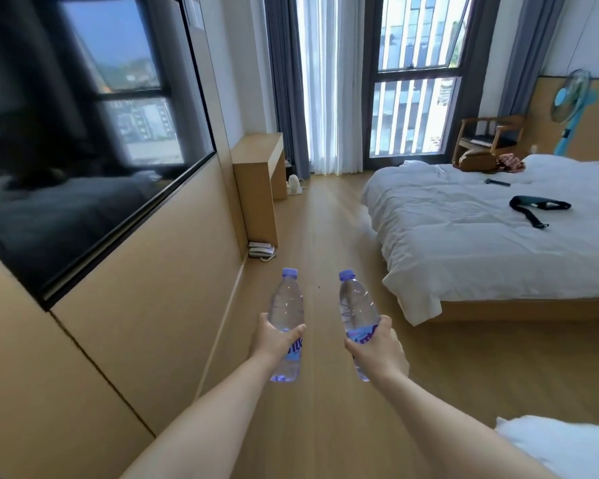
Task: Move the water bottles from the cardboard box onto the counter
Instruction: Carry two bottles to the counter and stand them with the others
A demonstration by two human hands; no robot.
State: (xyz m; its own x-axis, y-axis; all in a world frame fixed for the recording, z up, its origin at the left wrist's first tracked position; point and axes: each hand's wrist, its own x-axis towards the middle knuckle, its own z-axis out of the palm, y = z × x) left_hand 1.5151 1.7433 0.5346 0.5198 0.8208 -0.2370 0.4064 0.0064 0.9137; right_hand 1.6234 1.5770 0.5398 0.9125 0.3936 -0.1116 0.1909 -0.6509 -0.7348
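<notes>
I carry two clear water bottles with purple caps and purple labels, both upright above the wooden floor. My left hand grips the left bottle around its label. My right hand grips the right bottle the same way, its cap tilted slightly left. A wooden counter juts from the left wall ahead, near the window. No cardboard box is in view.
A large dark wall screen hangs on the left wall. A telephone lies on the floor by the counter, a kettle beyond it. A white bed fills the right; wooden floor runs between.
</notes>
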